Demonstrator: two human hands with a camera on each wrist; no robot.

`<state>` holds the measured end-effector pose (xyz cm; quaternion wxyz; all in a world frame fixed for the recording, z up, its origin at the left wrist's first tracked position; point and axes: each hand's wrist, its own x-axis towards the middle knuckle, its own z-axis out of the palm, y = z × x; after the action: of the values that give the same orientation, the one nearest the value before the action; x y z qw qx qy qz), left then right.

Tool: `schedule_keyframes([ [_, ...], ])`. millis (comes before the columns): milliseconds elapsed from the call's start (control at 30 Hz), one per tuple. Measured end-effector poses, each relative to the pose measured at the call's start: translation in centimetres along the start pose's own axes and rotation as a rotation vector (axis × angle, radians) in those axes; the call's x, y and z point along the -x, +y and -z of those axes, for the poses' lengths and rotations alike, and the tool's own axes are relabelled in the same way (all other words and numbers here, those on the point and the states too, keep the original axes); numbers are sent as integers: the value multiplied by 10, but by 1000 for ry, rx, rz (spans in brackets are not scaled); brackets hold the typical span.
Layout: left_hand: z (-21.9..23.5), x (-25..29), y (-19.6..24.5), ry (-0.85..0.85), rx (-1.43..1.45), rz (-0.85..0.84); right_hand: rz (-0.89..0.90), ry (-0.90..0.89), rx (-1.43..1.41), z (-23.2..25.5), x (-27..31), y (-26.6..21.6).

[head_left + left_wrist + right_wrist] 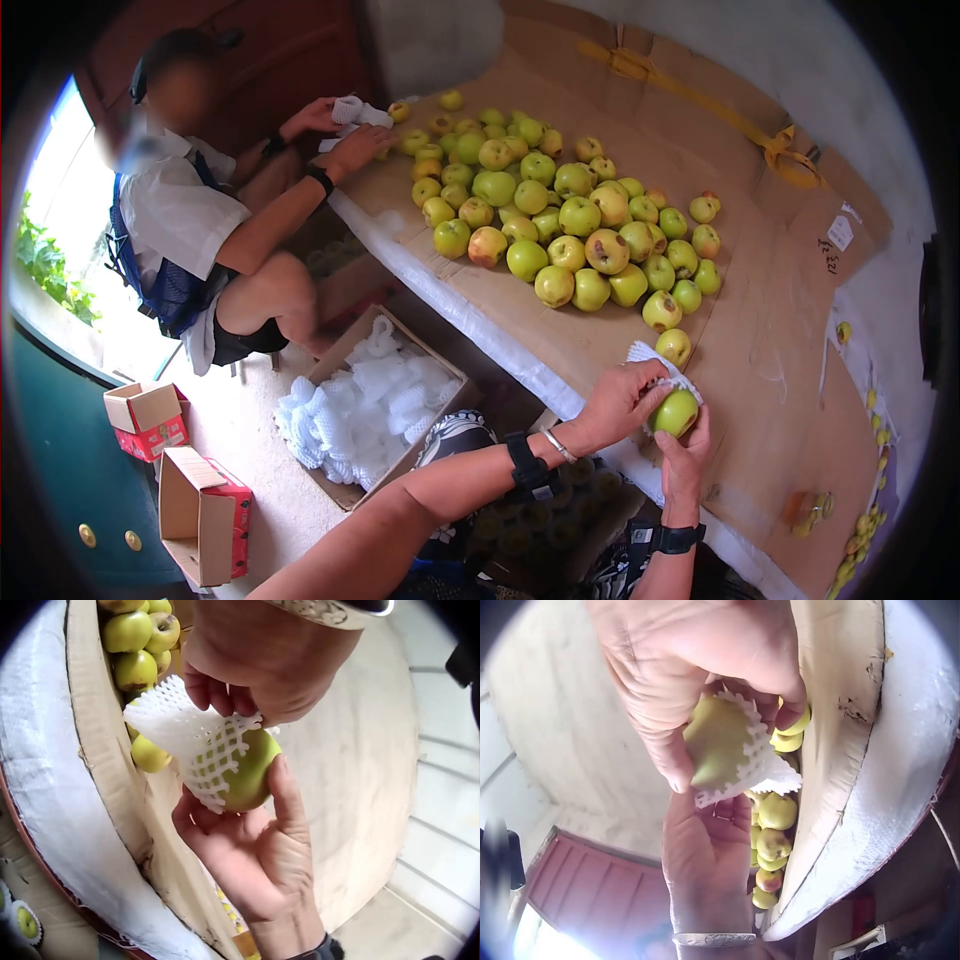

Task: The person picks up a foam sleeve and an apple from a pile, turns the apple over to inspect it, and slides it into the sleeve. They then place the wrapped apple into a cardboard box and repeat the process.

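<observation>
Smooth, round green apple (259, 769), partly sleeved in white foam netting (171, 718), by the near end of a heap of yellow-green apples (580, 217)

The apple is just past the heap's near tip, between both hands, one side netted and the other bare. It should be firm, with some weight, slick on the bare skin and easily bruised; a cupped hold round its widest part looks safest. The netting seems light, soft and stretchy, best taken by its rim, since a hard tug might tear the strands.

The right hand (685, 460) cups the apple from below, thumb on the bare skin, fingers under the netted side. The left hand (622, 398), above the apple, pinches the netting's edge; its exact fingertip hold is partly hidden. The netting's loose tail points toward the heap; whether it touches, I cannot tell.

Brown cardboard (760, 390) spreads beneath the heap. Lower down, off the heap's near side, a brown box (458, 390) holds a pile of white foam nets (365, 410). A seated person in a white shirt (185, 205) is beside the heap's far end.
</observation>
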<state>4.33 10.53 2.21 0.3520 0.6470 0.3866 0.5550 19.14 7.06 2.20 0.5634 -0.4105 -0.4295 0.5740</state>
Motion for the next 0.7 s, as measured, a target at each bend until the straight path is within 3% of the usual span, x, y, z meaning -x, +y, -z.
schedule_keyframes([
  [133, 6, 0, 5, -41, -303, -289, -72, -31, 37, 1, 0, 8],
  [167, 6, 2, 6, -111, -444, -305, -38, -2, 165, 1, -2, 11],
  [267, 2, 8, 6, -207, -408, -351, 78, 182, 275, 6, -5, 15],
  [300, -2, 12, 6, -157, -320, -323, 162, 218, 323, 9, -9, 15],
  [400, -12, 19, 2, -198, -182, -165, 453, 333, 832, 10, -12, 10],
  [500, -18, 23, 2, -1, -184, -64, 478, 382, 937, 4, -12, 7],
  [600, -25, 25, -6, 29, 26, 21, 433, 383, 1024, 0, -8, 3],
  [700, -26, 26, -4, -109, 265, 482, 396, 367, 1061, -15, -7, 2],
])
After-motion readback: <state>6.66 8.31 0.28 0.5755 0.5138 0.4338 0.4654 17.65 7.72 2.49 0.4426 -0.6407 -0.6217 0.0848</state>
